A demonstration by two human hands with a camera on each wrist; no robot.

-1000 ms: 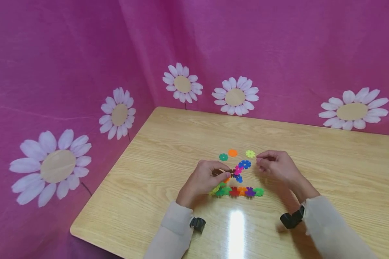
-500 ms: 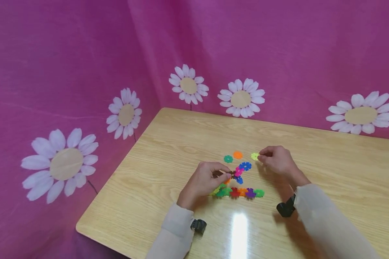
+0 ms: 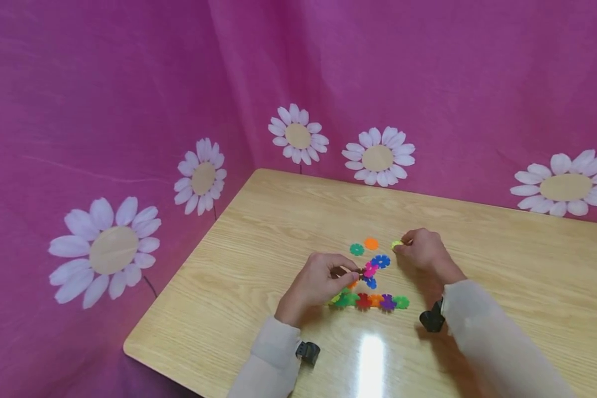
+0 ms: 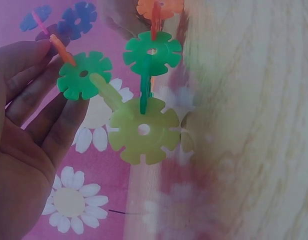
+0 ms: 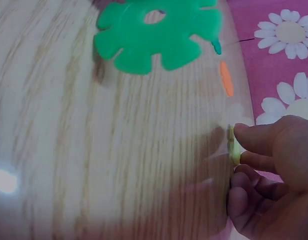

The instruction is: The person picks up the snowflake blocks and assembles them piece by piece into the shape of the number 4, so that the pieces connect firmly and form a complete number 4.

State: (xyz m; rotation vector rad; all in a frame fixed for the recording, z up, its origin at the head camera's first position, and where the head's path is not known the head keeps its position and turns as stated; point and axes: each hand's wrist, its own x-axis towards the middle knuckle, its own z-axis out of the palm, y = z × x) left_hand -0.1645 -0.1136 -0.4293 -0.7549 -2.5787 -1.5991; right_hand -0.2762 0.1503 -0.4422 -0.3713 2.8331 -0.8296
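My left hand (image 3: 323,279) pinches a brown notched disc in a linked chain of colourful snowflake building discs. Beyond the fingertips, a pink disc (image 3: 371,269) joins a blue disc (image 3: 381,261) and a second, lower blue one. The chain bends round through green and a yellow-green disc (image 4: 144,145) into a front row with a red disc (image 3: 363,300), orange, purple and green. Part of it is hidden behind the left hand. At the right, my right hand (image 3: 424,250) pinches a loose yellow disc (image 5: 235,150) between thumb and finger, low over the table.
Two loose discs, one teal (image 3: 356,249) and one orange (image 3: 371,243), lie on the wooden table (image 3: 477,331) behind the chain. A pink-purple cloth (image 3: 428,66) with large white daisies hangs along the back and left table edges.
The right hand has reached the yellow disc and taken hold of it. My left hand keeps its grip on the chain. The head view has shifted slightly.
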